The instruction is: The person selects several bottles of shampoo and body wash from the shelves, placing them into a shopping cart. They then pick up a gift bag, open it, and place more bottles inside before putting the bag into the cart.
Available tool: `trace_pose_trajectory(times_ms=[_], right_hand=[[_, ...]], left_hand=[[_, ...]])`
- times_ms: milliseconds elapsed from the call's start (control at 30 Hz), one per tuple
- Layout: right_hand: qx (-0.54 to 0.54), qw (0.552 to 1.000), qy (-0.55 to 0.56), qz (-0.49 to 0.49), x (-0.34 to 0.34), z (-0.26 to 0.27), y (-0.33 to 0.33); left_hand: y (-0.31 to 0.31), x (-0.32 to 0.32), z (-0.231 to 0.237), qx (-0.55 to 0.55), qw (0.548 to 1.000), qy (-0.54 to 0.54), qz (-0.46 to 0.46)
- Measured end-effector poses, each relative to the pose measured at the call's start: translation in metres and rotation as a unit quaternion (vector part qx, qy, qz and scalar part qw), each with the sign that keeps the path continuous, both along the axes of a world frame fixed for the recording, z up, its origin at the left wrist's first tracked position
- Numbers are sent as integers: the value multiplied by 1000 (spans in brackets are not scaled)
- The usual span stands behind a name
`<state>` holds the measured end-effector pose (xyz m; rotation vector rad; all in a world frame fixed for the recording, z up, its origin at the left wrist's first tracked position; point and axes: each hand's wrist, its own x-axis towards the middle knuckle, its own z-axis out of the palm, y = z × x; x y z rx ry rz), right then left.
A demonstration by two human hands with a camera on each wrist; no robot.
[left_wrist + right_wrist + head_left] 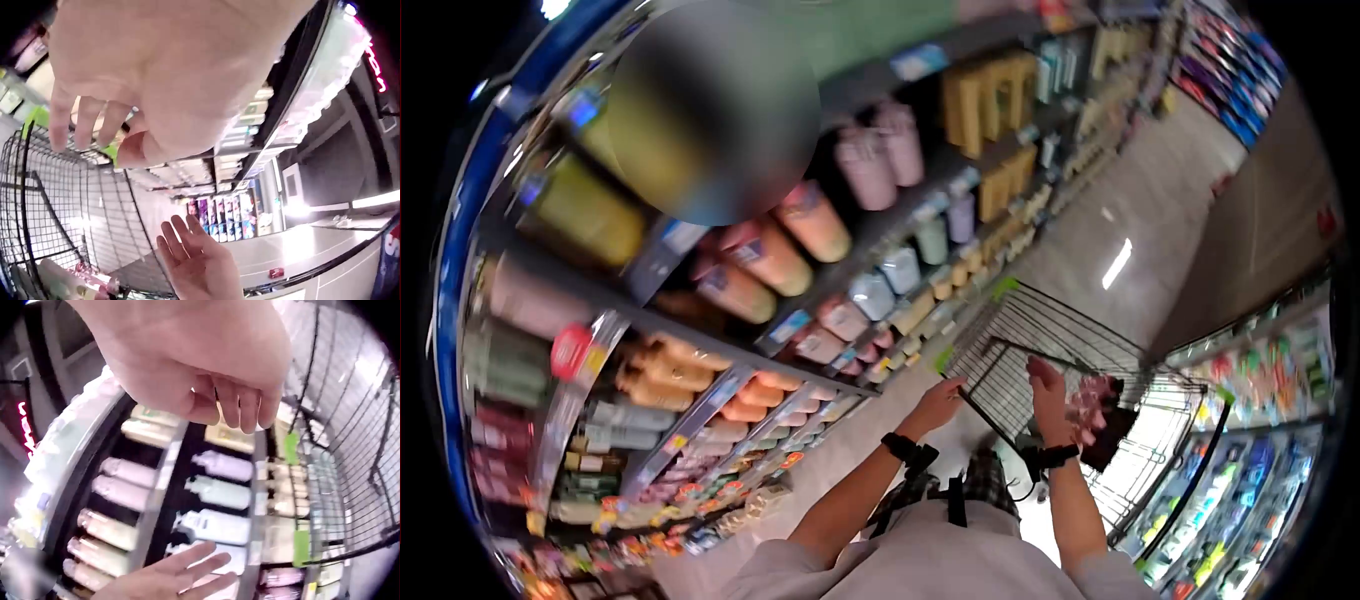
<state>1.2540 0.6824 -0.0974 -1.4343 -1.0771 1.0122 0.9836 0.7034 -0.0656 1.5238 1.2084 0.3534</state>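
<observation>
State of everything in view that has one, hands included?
Left hand: open, empty.
Right hand: open, empty.
Left wrist strap: fastened.
Right wrist strap: fastened.
Wire cart: upright, partly loaded.
Orange bottles: upright, shelved.
Pink pump bottles: upright, shelved; pump lock unclear.
Neon sign: lit.

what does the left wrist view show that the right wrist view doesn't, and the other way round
Only the left wrist view shows pink-wrapped goods inside the wire cart and a small red item beyond it. Only the right wrist view shows a lilac bottle on a shelf. Both show the cart, pink neon lettering, the left hand and the right hand.
</observation>
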Motion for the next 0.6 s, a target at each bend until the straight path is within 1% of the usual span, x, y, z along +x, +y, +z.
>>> trace_pose_trajectory(times_ms=[33,100,133,200,267,300,333,400,433,467,500,567,600], right_hand=[[25,998,60,4,-35,31,11],[62,992,85,68,-86,82,33],[73,988,97,90,-112,106,42],[104,981,89,140,-163,159,58],[129,970,83,189,-211,215,63],[161,956,100,222,-234,242,62],[193,940,120,254,-256,269,62],[205,921,83,320,-291,316,60],[219,907,104,346,-309,331,62],[245,888,105,374,-327,345,64],[262,872,102,401,-345,362,64],[293,832,116,457,-378,389,65],[286,820,102,486,-392,405,63]], left_hand=[[0,-16,19,25,999,-27,28],[-2,-48,70,76,992,-66,76],[-5,-63,84,106,981,-114,114],[-4,-99,122,165,967,-136,141],[-9,-134,159,189,952,-162,177],[-14,-150,178,201,942,-181,199],[-21,-165,205,251,925,-191,214],[-29,-191,241,307,892,-202,264],[-30,-205,255,348,869,-213,280],[-30,-215,270,438,812,-210,323],[-32,-227,289,475,784,-193,349],[-38,-255,329,560,720,-138,387],[-41,-268,349,604,684,-99,397]])
